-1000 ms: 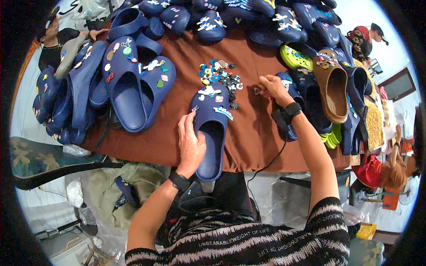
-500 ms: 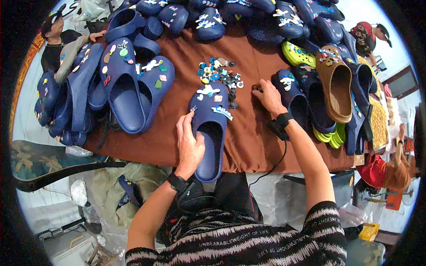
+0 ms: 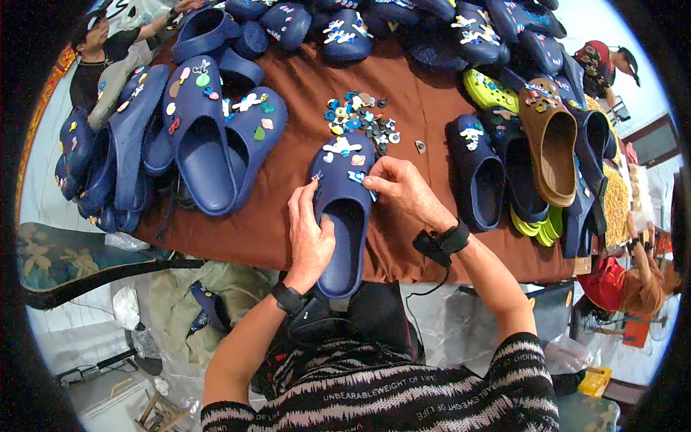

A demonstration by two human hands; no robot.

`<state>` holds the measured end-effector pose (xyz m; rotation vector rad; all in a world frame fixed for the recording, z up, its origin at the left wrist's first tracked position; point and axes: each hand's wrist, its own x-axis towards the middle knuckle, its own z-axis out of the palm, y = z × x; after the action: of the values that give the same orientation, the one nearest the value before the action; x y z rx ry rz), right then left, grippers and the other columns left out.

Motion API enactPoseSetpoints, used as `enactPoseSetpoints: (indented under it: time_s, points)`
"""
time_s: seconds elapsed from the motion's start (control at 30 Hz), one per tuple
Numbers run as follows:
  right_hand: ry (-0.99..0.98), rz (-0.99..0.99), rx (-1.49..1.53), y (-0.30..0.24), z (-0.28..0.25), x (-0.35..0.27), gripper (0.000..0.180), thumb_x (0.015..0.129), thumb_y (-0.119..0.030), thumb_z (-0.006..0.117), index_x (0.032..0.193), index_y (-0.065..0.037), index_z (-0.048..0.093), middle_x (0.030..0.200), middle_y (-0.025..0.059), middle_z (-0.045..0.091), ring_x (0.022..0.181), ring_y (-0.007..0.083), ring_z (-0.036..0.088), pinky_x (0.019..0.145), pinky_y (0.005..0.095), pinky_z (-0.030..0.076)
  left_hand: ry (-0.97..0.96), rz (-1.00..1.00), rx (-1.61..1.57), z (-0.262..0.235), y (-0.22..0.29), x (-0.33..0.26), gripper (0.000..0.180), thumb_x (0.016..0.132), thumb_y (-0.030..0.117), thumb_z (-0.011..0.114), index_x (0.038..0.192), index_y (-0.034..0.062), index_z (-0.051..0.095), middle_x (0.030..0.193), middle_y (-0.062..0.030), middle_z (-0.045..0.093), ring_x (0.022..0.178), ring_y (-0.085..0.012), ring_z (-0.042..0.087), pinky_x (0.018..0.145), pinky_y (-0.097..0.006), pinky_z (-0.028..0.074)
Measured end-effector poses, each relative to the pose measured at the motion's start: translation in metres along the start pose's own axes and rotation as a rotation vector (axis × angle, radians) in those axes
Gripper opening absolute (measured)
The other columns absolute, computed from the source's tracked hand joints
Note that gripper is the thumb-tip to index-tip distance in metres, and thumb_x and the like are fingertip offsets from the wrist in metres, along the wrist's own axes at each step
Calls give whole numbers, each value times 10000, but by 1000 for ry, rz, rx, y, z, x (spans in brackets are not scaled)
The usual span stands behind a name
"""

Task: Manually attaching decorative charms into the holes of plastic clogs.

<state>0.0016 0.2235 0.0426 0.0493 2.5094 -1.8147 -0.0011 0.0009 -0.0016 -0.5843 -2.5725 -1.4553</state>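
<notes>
A navy clog [image 3: 340, 193] lies at the table's near edge, toe pointing away, with several charms on its upper. My left hand [image 3: 309, 234] is closed on its left side, fingertips near a small charm by the opening. My right hand [image 3: 404, 189] has come in from the right, thumb and forefinger pinching a blue-and-white shoe charm [image 3: 356, 176] at the upper's right edge. A white rabbit-like charm [image 3: 341, 149] sits nearer the toe. Just beyond the clog is a pile of loose charms [image 3: 353, 111], and a small brownish-grey piece [image 3: 420, 147] lies apart from it.
Decorated navy clogs [image 3: 209, 173] stand at the left, and more are heaped along the far side [image 3: 345, 39]. On the right are a brown clog [image 3: 551, 147], a lime-green clog [image 3: 488, 92] and further navy ones. Other people work around the table. A cable hangs from my right wrist.
My right hand has moved left from the small brownish-grey piece to the charm on the clog's right edge, leaving that piece on the cloth. My left hand stays on the clog.
</notes>
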Motion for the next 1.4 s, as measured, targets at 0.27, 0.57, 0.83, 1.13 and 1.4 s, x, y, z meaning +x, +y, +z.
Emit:
enactPoseSetpoints:
  time_s: [0.27,0.57,0.83,1.13,1.4]
  points:
    - [24,361,291,-13,8,5,279,927,-249,717,871,-19,570,726,34,610,535,107,591,442,255,490,-19,-33,-33,-2,7,1,650,809,-63,533,1440,31,407,1429,-210,404,1365,-395,388,1169,-444,292]
    - [111,244,336,2,22,-5,261,994,-261,624,935,-23,536,714,62,594,515,122,585,450,268,460,-1,2,-5,-2,1,0,634,808,-62,542,1422,33,416,1403,-213,414,1341,-405,402,1146,-459,322]
    - [119,108,336,0,17,-14,282,997,-289,627,1041,-18,558,730,10,553,590,98,545,555,251,473,2,-34,-30,-3,3,0,629,808,-74,539,1416,39,423,1401,-207,422,1347,-397,408,1154,-441,316]
    - [91,202,381,5,25,-16,320,964,-288,685,1103,-37,544,792,2,566,626,92,551,570,243,456,34,5,-60,-3,-4,0,691,811,0,585,1463,25,355,1414,-213,423,1349,-374,411,1153,-439,321]
    - [88,232,426,9,21,-19,279,985,-291,647,1059,-45,539,831,20,583,644,98,552,602,238,462,23,-164,-250,3,-10,-3,736,840,81,629,1496,3,304,1419,-220,426,1360,-347,410,1171,-430,299]
